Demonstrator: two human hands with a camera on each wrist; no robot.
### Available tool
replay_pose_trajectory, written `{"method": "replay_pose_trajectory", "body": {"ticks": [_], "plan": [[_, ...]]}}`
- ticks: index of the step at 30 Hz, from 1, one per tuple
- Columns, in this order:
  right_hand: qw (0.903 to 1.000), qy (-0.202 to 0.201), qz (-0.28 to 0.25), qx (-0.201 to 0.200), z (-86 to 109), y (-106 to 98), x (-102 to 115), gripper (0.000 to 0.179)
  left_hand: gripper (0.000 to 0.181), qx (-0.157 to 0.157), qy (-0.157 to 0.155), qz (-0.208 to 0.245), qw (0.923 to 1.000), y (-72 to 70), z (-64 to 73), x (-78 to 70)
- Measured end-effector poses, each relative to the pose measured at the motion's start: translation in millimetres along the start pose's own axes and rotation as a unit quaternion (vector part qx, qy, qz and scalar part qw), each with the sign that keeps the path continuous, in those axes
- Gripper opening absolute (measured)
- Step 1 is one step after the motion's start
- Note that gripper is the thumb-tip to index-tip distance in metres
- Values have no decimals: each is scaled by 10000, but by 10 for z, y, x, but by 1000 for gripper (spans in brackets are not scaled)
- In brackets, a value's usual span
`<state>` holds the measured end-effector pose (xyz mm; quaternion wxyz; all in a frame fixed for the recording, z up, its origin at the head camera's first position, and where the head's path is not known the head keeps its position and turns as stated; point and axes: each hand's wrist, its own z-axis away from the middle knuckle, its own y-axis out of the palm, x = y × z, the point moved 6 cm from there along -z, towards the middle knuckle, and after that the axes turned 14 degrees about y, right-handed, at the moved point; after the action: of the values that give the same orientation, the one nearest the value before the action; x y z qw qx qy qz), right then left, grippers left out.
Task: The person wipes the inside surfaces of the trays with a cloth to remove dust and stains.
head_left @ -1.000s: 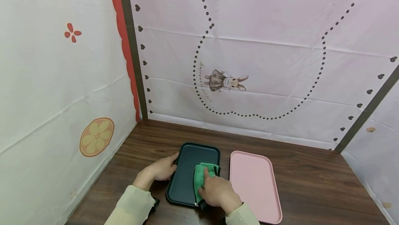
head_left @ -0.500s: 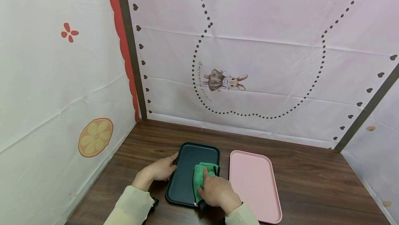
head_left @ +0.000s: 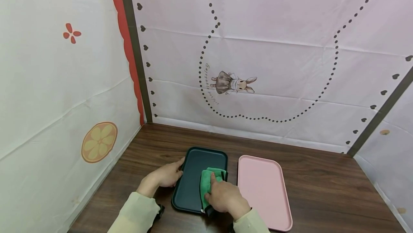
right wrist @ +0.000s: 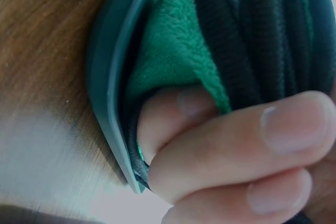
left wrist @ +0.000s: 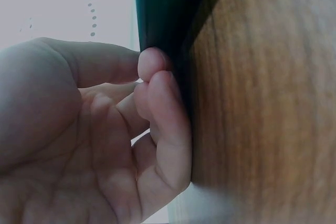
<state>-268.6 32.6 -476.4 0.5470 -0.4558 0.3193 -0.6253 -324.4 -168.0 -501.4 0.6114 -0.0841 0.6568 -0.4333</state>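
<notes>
A dark green rectangular tray [head_left: 190, 190] lies on the wooden table. My left hand [head_left: 166, 175] holds its left edge; in the left wrist view the thumb and curled fingers [left wrist: 170, 114] meet at the tray's rim. On the tray's right part rests a folded green cloth with black edging [head_left: 205, 182]. My right hand [head_left: 222, 195] grips this cloth, index finger stretched over its top. The right wrist view shows curled fingers [right wrist: 210, 150], one tucked under a fold of the cloth, close to the tray's rim.
A pink rectangular tray [head_left: 262, 190] lies just right of the dark one, separated by a narrow gap. The brown wooden table [head_left: 326, 190] extends to the right. Printed white cloth walls [head_left: 284, 82] stand at the back and both sides.
</notes>
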Motion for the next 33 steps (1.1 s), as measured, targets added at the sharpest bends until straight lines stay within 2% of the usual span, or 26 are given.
{"method": "replay_pose_trajectory", "body": {"ticks": [33], "plan": [[9992,104,-368,142,-123,-58,-13,79,63,29,40,-5,10000,14,18,-10]]}}
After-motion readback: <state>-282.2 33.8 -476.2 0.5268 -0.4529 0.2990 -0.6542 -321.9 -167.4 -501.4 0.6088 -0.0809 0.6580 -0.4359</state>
